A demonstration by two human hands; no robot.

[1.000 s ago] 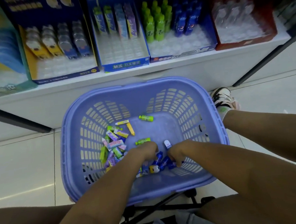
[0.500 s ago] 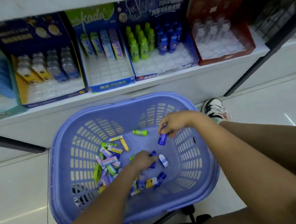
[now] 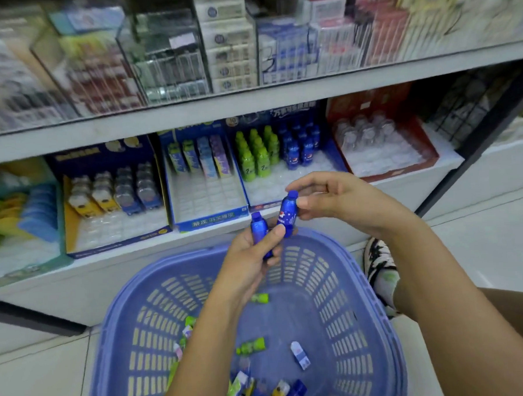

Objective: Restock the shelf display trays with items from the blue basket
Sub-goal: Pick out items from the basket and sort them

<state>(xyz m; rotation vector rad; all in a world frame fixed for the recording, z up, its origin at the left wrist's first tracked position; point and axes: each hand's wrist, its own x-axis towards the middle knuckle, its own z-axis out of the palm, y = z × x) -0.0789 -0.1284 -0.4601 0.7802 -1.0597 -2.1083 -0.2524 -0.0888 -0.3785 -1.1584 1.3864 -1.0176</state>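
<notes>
- blue basket: loose minis inside
- left hand grip holds a blue bottle, right hand pinches a second bottle
- shelf tray: green bottles, blue stock at back

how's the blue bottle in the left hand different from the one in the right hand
The left hand's bottle shows a plain blue side; the right hand's bottle shows a red and white logo. The left hand grips its bottle around the lower body; the right hand pinches its bottle near the top. Both are small, blue-capped, and held above the basket.
</notes>
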